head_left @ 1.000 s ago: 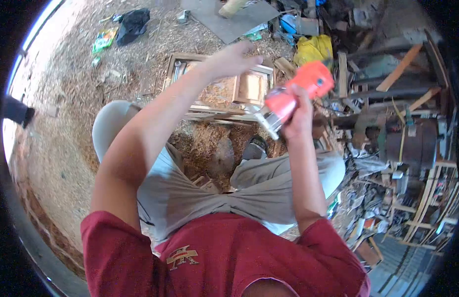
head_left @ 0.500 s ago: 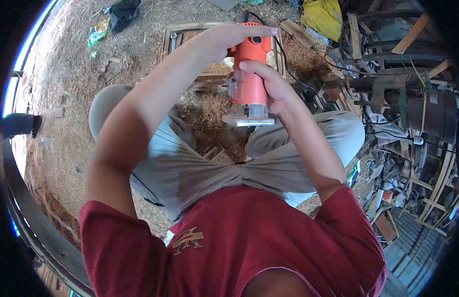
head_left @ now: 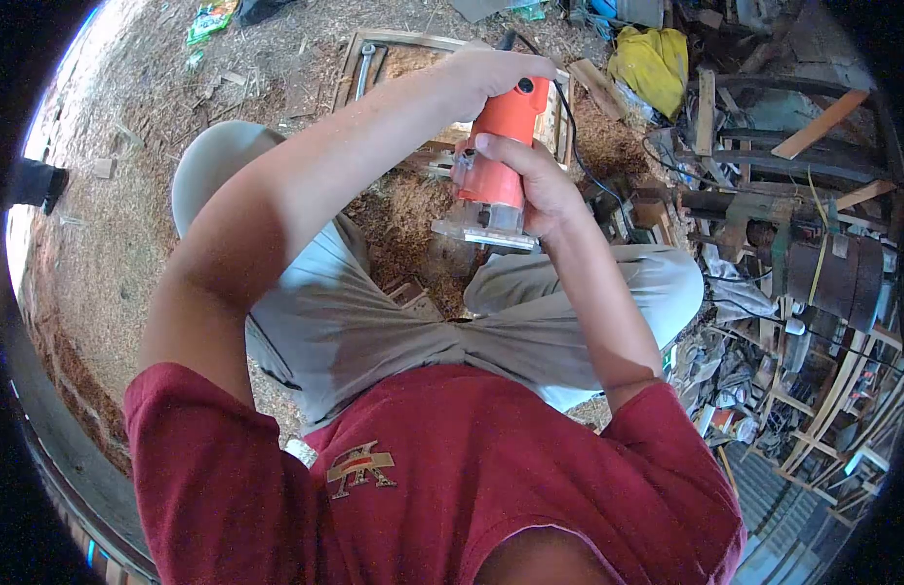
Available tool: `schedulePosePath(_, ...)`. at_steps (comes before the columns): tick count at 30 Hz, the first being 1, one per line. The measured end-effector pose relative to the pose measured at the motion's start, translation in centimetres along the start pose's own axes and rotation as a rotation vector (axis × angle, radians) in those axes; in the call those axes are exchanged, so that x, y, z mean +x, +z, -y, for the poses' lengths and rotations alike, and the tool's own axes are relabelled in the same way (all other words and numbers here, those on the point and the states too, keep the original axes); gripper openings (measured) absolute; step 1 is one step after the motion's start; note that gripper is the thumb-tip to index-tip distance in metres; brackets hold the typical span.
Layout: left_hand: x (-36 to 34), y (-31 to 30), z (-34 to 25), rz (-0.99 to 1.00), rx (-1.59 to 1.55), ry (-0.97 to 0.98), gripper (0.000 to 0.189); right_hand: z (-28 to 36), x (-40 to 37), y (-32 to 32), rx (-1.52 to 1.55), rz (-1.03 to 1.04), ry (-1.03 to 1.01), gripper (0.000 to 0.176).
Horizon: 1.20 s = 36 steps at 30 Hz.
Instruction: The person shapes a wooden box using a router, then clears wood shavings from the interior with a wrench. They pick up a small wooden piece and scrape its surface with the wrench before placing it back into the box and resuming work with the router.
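An orange trim router (head_left: 510, 117) is held up above my lap, tilted, with its clear base (head_left: 483, 234) toward me. My left hand (head_left: 491, 76) is closed over the router's top end, where the black cord (head_left: 574, 146) comes out. Lower down, my right hand (head_left: 545, 185) wraps the body from the right side, its thumb across the front. The fingers behind the body are hidden. Beyond the router, a wooden frame (head_left: 347, 73) lies on the ground, partly covered by my left arm. A wrench (head_left: 365, 70) rests on it.
Sawdust and shavings (head_left: 403, 234) cover the ground between my crossed legs. At the upper right lies a yellow cloth or bag (head_left: 650, 68) near wood offcuts (head_left: 598, 88). Wood scraps and dark machinery (head_left: 832, 273) crowd the right side. A dark-clad foot (head_left: 52, 185) shows at far left.
The router has tilted, its top end leaning further right, with both hands still around it. The whole view has shifted slightly.
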<state>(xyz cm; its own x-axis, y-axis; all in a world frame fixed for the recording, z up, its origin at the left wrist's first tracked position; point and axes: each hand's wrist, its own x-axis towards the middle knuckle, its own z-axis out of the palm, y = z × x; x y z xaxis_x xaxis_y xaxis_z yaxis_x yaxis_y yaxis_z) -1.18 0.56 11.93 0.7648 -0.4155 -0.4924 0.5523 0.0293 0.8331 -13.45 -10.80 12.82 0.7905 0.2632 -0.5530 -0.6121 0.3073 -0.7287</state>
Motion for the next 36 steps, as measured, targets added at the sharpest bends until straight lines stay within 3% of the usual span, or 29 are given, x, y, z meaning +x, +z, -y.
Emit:
schedulePosePath(7, -0.8, 0.2, -0.5, -0.013, 0.1, 0.136, 0.041, -0.1, -0.6, 1.2, -0.132, -0.101, -0.11, 0.046)
schedulePosePath(22, -2.0, -0.4, -0.2, 0.087, -0.135, -0.036, 0.04, -1.4, -0.6, -0.6, 0.041, 0.111, -0.004, 0.053)
schedulePosePath(33, -2.8, -0.5, -0.9, -0.044, 0.078, 0.173, 0.049, -0.8, -0.6, 0.6, -0.121, 0.01, -0.116, 0.045)
schedulePosePath(36, -3.1, -0.3, -1.1, -0.074, 0.165, 0.194, 0.058, -0.1, -0.8, 0.0, -0.006, 0.087, -0.019, 0.047)
